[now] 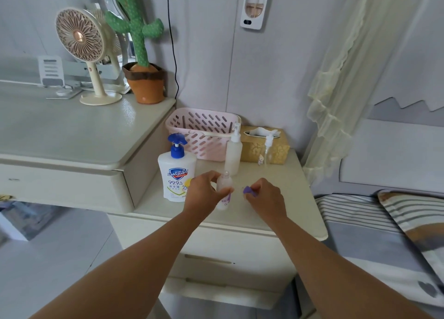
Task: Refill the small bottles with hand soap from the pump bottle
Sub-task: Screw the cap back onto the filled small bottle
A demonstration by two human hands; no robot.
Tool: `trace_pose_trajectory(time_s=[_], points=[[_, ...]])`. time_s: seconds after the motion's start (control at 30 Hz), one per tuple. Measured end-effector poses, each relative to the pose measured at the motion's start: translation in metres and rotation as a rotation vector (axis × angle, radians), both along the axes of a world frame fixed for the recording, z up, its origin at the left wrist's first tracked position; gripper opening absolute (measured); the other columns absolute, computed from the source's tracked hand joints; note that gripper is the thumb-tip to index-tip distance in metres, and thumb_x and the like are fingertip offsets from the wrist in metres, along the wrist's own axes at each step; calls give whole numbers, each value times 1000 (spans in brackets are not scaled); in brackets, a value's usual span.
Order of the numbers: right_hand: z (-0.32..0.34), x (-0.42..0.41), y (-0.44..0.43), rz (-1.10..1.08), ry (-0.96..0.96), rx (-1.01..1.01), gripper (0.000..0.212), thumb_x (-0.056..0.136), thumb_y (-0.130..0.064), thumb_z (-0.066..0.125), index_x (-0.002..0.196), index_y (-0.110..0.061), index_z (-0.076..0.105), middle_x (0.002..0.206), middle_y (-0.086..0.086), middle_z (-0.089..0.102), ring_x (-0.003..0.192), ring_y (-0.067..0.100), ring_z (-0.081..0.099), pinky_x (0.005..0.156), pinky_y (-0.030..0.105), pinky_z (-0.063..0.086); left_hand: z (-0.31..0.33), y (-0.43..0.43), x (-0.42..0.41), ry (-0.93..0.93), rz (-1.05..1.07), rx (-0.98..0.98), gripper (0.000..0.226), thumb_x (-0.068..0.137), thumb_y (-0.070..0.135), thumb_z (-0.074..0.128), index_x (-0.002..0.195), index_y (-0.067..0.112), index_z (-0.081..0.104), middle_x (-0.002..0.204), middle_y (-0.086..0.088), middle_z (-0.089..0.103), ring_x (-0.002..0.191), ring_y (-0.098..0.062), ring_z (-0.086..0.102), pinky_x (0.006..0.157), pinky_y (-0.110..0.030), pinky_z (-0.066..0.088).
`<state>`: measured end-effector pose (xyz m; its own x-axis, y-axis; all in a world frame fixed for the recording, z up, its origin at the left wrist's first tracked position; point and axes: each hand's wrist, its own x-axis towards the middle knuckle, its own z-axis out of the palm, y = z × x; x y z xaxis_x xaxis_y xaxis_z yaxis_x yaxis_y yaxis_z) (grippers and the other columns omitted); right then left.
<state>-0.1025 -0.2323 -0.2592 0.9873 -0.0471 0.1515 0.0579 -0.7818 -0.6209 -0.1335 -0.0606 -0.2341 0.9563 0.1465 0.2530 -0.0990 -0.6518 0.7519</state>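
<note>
Two bare forearms reach forward side by side, and both hands meet just to the right of the Safeguard pump bottle [176, 174], which stands upright on the nightstand [293, 198] with its blue pump head on.

The left hand [204, 194] is nearest that pump bottle. Its fingers and thumb curl round a small frosted bottle [224, 183], held upright with its open neck showing above the fingers. Whether the bottle's base rests on the nightstand or is slightly lifted cannot be told.

The right hand [264, 198] is farther right of the pump bottle, with its knuckles up. It pinches one purple cap [248, 190] in its fingertips, close to the small frosted bottle but not touching it.

There is one large pump bottle. Besides the held bottle there are two more bottles, both behind and to the right of it: a tall frosted dispenser [233, 153] and, farther right, a slim clear dispenser [268, 150].

One pink slotted basket [204, 129] sits directly behind the pump bottle. One gold tissue box [281, 150] lies behind it and well to the right, beyond the clear dispenser.
</note>
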Motion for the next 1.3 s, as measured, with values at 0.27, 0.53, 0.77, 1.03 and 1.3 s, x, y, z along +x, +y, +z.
trace_pose_trajectory(time_s=[0.27, 0.53, 0.77, 1.03, 1.3], points=[[53, -30, -14, 57, -399, 181, 18, 79, -25, 73, 79, -21, 56, 68, -11, 61, 60, 2, 57, 58, 10, 42, -1, -1, 0, 9, 15, -32, 42, 70, 34, 80, 105, 16, 66, 95, 6, 67, 73, -11, 60, 67, -22, 45], [94, -49, -15, 90, -436, 256, 29, 77, -25, 74, 66, -31, 48, 56, -17, 54, 55, -4, 52, 52, 5, 36, -1, -3, -1, 20, 25, -33, 42, 70, 35, 80, 105, 16, 66, 96, 5, 68, 75, -13, 62, 67, -24, 46], [103, -55, -17, 129, -368, 176, 21, 75, -29, 74, 73, -33, 53, 65, -19, 60, 60, -4, 57, 54, 4, 39, -1, -4, -1, 24, 29, -32, 42, 70, 36, 80, 105, 17, 66, 96, 5, 68, 75, -14, 61, 66, -26, 47], [119, -59, -21, 114, -374, 170, 16, 76, -32, 74, 76, -27, 59, 61, -17, 60, 59, -7, 56, 54, 4, 39, 0, -3, -1, 34, 27, -16, 44, 71, 37, 79, 107, 16, 66, 98, 5, 68, 75, -13, 59, 66, -25, 45], [122, -54, -16, 173, -284, 107, 14, 76, -29, 74, 76, -26, 60, 65, -12, 62, 61, 5, 57, 54, 13, 39, 1, -3, -2, 37, 19, -17, 45, 71, 37, 79, 109, 17, 65, 100, 4, 67, 77, -14, 59, 69, -29, 50]])
